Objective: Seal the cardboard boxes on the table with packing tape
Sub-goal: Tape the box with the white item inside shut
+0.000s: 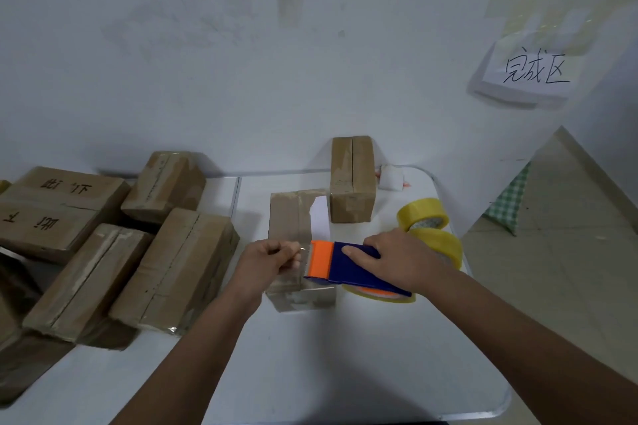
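Left hand [267, 257] curled tight, fingers [288, 247] pinching the loose end of clear tape at the mouth of the tape dispenser [348, 266]. Right hand [402, 260] spread flat over the dispenser's blue body, forefinger stretched toward the orange blade guard, remaining fingers wrapped round the far side. Dispenser lying across the near end of a small cardboard box [298, 245], yellowish tape roll showing beneath its blue plate. Box set at the centre of the white counter [310, 373], long axis running 12 to 6 o'clock, strip of tape along its top, one flap open at the far right corner.

At 1 o'clock from that box, just beyond it, a second small box [352, 179], upright, seam down its middle. At 3 o'clock, behind the right hand, two spare rolls of yellow tape [423, 214], stacked and tilted. At 9 o'clock, a cluster of larger cardboard boxes [114, 245], several taped along the seam, one with handwriting on top. At 1 o'clock, high on the white wall, a paper sign [531, 74] with handwritten characters.
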